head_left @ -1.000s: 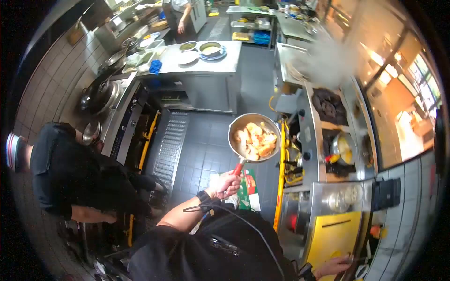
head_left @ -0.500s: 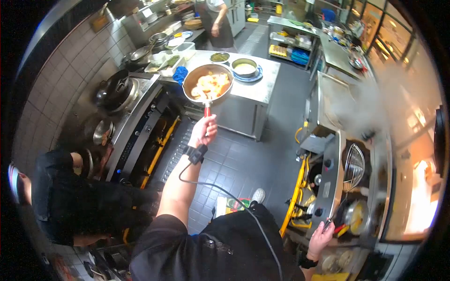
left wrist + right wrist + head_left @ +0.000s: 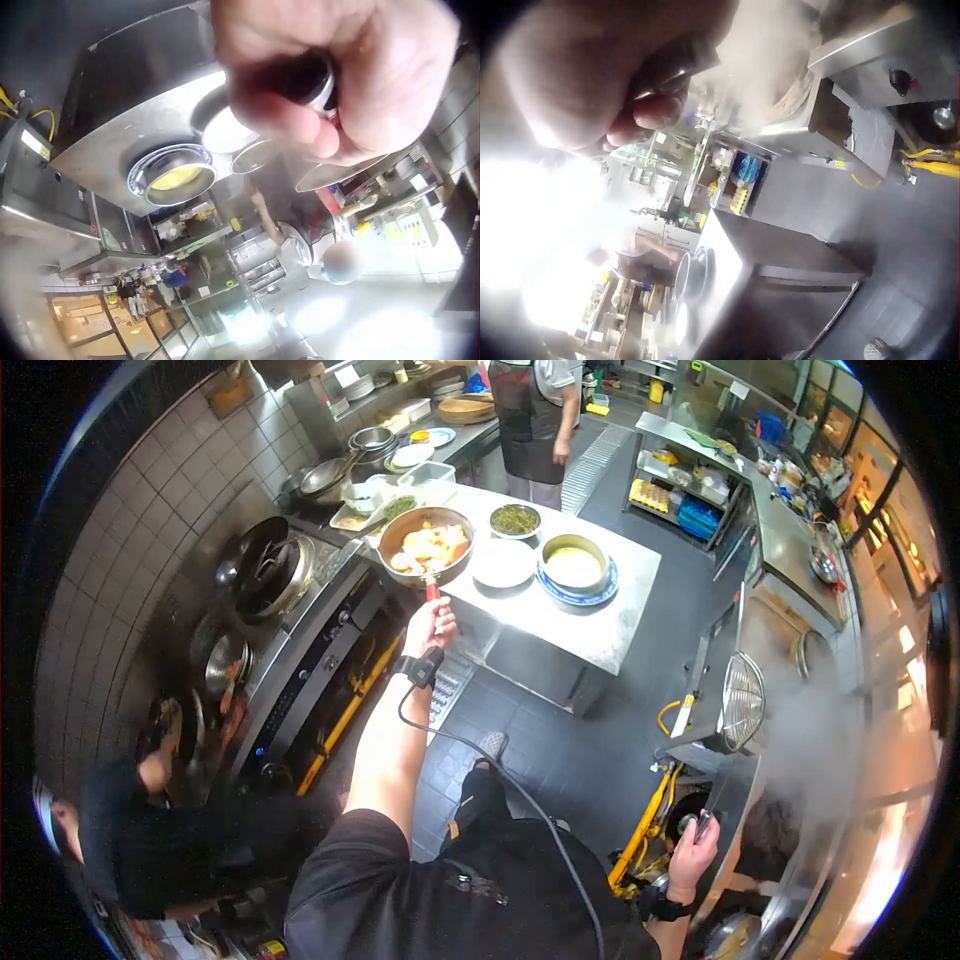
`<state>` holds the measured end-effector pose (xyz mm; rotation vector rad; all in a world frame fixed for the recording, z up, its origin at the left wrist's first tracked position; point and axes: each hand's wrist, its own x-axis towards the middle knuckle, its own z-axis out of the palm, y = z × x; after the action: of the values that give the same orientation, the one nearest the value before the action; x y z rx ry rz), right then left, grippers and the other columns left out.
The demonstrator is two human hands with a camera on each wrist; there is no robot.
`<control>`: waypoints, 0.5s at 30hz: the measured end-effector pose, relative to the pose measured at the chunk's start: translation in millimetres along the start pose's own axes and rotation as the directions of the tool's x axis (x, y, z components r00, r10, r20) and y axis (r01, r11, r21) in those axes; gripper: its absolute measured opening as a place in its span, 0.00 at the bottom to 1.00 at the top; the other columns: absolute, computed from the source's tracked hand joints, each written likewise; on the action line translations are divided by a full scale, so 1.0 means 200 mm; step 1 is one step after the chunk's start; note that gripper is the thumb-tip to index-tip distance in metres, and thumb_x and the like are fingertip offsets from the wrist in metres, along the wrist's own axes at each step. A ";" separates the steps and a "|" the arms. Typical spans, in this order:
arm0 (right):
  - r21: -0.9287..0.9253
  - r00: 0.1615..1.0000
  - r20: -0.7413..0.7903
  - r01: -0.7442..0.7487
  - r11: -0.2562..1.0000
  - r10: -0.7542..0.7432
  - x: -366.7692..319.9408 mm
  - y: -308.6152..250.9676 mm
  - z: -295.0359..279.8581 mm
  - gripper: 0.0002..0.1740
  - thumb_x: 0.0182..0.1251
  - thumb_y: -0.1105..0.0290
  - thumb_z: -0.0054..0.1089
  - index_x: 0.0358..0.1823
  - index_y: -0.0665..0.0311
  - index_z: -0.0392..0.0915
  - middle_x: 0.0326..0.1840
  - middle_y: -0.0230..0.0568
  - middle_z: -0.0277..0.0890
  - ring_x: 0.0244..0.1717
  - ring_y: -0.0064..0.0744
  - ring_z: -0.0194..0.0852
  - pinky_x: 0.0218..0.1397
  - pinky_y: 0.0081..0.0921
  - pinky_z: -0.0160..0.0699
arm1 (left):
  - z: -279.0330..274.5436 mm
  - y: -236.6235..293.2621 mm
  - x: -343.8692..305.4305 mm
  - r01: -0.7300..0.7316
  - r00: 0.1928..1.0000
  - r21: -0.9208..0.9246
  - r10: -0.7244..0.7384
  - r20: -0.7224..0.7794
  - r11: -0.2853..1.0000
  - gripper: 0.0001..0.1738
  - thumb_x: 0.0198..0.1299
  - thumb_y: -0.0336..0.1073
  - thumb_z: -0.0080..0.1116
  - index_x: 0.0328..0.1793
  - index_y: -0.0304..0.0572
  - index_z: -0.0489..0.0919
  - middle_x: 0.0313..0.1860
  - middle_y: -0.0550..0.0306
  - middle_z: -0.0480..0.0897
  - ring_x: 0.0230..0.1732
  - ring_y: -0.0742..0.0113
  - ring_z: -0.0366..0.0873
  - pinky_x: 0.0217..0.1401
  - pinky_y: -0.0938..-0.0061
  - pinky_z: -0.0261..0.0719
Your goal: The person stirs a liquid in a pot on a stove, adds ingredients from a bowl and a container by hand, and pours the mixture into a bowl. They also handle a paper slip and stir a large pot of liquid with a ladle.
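Note:
My left hand (image 3: pixel 430 625) grips the red handle (image 3: pixel 432 589) of a pan (image 3: pixel 432 515) holding browned, pale food pieces (image 3: pixel 430 548). In the head view, the pan overlaps the left end of a steel table (image 3: pixel 635 575). The left wrist view shows my curled fingers round the dark handle end (image 3: pixel 319 82). Low on the right, my right hand (image 3: pixel 692 857) holds a wire skimmer (image 3: pixel 743 702) by its dark handle, its round basket raised beyond the hand. In the right wrist view that handle (image 3: pixel 671 66) lies within my fingers; the basket is out of view there.
On the table stand a white plate (image 3: pixel 503 564), a bowl of green strips (image 3: pixel 515 520) and a pot (image 3: pixel 575 548) on a blue-patterned plate. One person (image 3: pixel 200 840) is at the left stoves, another (image 3: pixel 530 430) behind the table. Steam (image 3: pixel 800 730) rises over the right-hand range.
The pan has moved from over the floor, forward and left, to the table. My right hand has left the yellow board and taken up the skimmer. The view has turned left.

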<state>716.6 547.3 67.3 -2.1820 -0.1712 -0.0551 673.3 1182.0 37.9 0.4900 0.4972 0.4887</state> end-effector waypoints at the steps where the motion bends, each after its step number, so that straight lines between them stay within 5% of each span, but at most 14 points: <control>1: -0.010 0.999 -0.012 0.034 0.999 -0.034 0.04 -0.02 0.08 0.16 0.75 0.74 0.56 0.59 0.74 0.72 0.52 0.47 0.80 0.51 0.32 0.79 0.56 0.30 0.78 | -0.05 0.04 0.11 0.009 1.000 -0.001 -0.009 -0.005 1.000 0.12 0.64 0.28 0.58 0.34 0.46 0.65 0.21 0.68 0.65 0.15 0.79 0.61 0.15 0.83 0.60; 7: 0.016 0.991 -0.042 -0.125 0.992 0.126 0.18 -0.15 0.56 0.18 0.76 0.72 0.56 0.61 0.74 0.70 0.53 0.41 0.79 0.52 0.30 0.77 0.57 0.27 0.75 | -0.29 0.22 0.73 0.012 1.000 0.064 -0.010 -0.027 0.998 0.10 0.64 0.29 0.60 0.43 0.44 0.69 0.20 0.69 0.65 0.14 0.79 0.60 0.13 0.84 0.59; 12: 0.020 0.959 0.000 -0.284 0.959 0.284 0.29 -0.73 0.85 0.18 0.77 0.71 0.55 0.61 0.75 0.69 0.55 0.42 0.76 0.54 0.28 0.74 0.61 0.25 0.71 | -0.42 0.35 1.02 0.107 0.994 0.128 -0.104 -0.026 0.986 0.12 0.64 0.29 0.60 0.50 0.44 0.71 0.20 0.69 0.63 0.13 0.79 0.58 0.12 0.83 0.58; 15: -0.025 0.954 0.019 -0.299 0.954 0.300 0.35 -0.83 0.97 0.18 0.77 0.72 0.54 0.62 0.74 0.69 0.55 0.42 0.75 0.55 0.28 0.73 0.62 0.25 0.71 | -0.53 0.40 1.22 0.141 0.990 0.203 -0.142 -0.011 0.969 0.12 0.66 0.35 0.58 0.53 0.46 0.70 0.21 0.68 0.66 0.13 0.77 0.61 0.10 0.81 0.52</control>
<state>757.1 807.1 95.5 -2.2081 0.1504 0.1401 777.2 1410.7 -79.3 0.6461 0.5778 0.3011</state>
